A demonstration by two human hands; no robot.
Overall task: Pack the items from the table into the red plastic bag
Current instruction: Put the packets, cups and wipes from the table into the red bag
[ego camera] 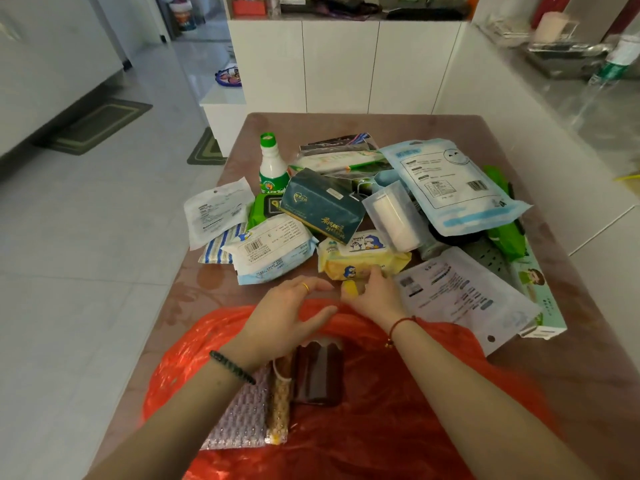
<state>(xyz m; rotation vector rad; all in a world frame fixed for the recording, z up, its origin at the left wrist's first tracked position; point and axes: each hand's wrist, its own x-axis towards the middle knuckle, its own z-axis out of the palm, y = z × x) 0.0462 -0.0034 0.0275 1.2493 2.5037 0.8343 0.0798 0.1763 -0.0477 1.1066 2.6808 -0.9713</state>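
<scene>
The red plastic bag [398, 410] lies open at the table's near edge. Inside it are a dark brown pouch [320, 375], a narrow tan packet [278, 407] and a lilac textured pouch [239, 420]. My left hand [284, 317] hovers over the bag's far rim, fingers spread, holding nothing. My right hand [375, 296] curls around the near edge of a yellow penguin wipes pack [360, 258] just beyond the bag. Further back lie a white-blue wipes pack [270, 251], a dark teal tissue box [322, 206] and a green-capped white bottle [272, 168].
Several more packets crowd the brown table [571, 358]: a large light-blue pouch [450, 185], a white flat pouch [464, 292], a clear roll pack [394, 216], a white sachet [216, 211], green packs at right. White cabinets stand behind; tiled floor is at left.
</scene>
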